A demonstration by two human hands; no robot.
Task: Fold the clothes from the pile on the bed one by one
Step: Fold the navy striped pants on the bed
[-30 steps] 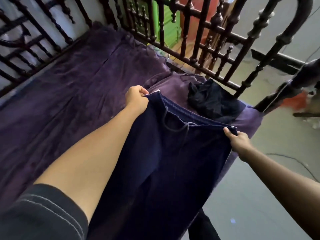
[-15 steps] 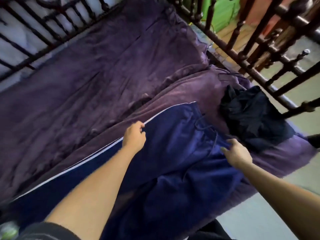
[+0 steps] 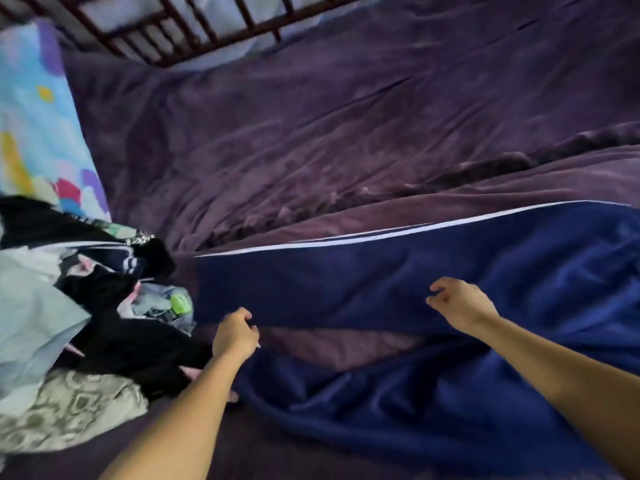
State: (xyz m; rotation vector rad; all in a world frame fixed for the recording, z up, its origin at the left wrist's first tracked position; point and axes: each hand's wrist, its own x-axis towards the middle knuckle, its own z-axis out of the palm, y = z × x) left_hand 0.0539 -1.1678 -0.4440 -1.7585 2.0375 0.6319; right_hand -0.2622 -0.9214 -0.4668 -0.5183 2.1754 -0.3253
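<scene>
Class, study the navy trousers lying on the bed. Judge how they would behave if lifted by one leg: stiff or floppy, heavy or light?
Probably floppy: the navy trousers lie in soft folds across the bedspread. Perhaps moderately heavy, since the cloth looks thick and long. Bunched along the near side, they would likely sag wherever unsupported.

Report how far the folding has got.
Done: no folded garment shows in this view. In hand: the navy trousers lie spread on the purple bed cover, not yet folded; the left hand pinches a leg's edge, the right hand is on the cloth, grip unclear. Left: these trousers, then the pile of mixed clothes beside them.
</scene>
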